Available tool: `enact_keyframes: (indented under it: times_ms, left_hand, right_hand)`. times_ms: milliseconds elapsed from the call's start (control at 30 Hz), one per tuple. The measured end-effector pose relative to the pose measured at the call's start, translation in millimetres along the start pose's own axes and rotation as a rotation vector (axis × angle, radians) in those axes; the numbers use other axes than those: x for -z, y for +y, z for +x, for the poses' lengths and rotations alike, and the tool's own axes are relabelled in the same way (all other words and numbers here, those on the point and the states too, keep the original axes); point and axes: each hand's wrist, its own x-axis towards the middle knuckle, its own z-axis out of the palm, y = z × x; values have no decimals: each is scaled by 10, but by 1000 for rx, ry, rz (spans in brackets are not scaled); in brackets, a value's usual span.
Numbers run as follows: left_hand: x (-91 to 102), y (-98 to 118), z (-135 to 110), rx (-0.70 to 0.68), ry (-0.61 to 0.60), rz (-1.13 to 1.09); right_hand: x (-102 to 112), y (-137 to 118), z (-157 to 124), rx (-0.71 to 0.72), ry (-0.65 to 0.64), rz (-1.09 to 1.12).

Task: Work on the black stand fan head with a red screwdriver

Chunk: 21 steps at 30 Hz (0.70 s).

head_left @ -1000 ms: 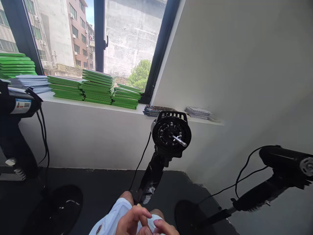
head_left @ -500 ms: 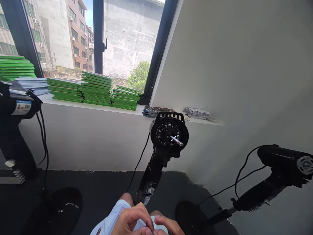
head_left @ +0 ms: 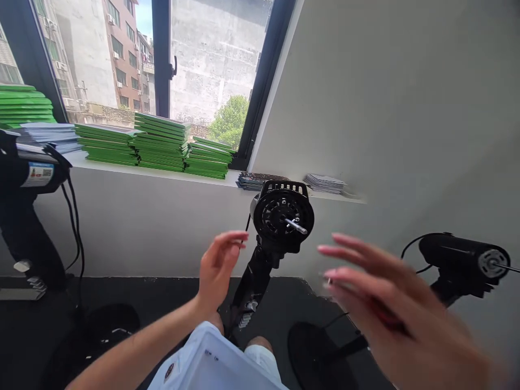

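As left hand (head_left: 217,265) hovers beside motor (head_left: 283,216), apart

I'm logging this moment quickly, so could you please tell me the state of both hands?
Left hand: open, empty, near the black round plastic fan motor head.
Right hand: fingers spread open, blurred; any small held item cannot be told.

No wording can be read: the white sticker (head_left: 37,174) on the black fan motor housing (head_left: 14,172) at far left shows only a blurred red mark and a square code, and the round badge (head_left: 168,371) on the pale shorts (head_left: 181,362) is too small to make out.
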Motion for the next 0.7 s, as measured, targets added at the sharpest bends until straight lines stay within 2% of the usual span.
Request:
enact_keyframes:
  times_ms: [67, 133, 200, 300, 367, 467, 567, 633, 700]
  left_hand:
    - [-124, -46, 419, -120, 22, -93]
    - [-238, -136, 721, -151, -18, -121]
    - [-308, -262, 883, -131, -143, -109]
    - [-296, -498, 929, -161, -370, -59]
    - [-236, -641, 904, -256, -436, 5]
    - [-157, -760, 881, -379, -441, 129]
    - [-146, -782, 892, -451, -414, 200]
    - [-172, -783, 894, -469, -384, 212]
    - [-204, -789, 879, -460, -350, 202]
  right_hand:
    - [15, 88, 453, -21, 9, -12]
    - [-71, 174, 791, -3, -122, -9]
    - [-211, 257, 1002, 18, -275, -49]
    - [-412, 354, 1153, -9, -458, -137]
    - [-494, 390, 1205, -15, -552, -181]
    - [-532, 410, 1288, 7, -683, -274]
    - [-528, 401, 1382, 37, -810, -329]
    - [-536, 391, 1419, 54, -843, -333]
    - [-558, 398, 1418, 64, -823, -342]
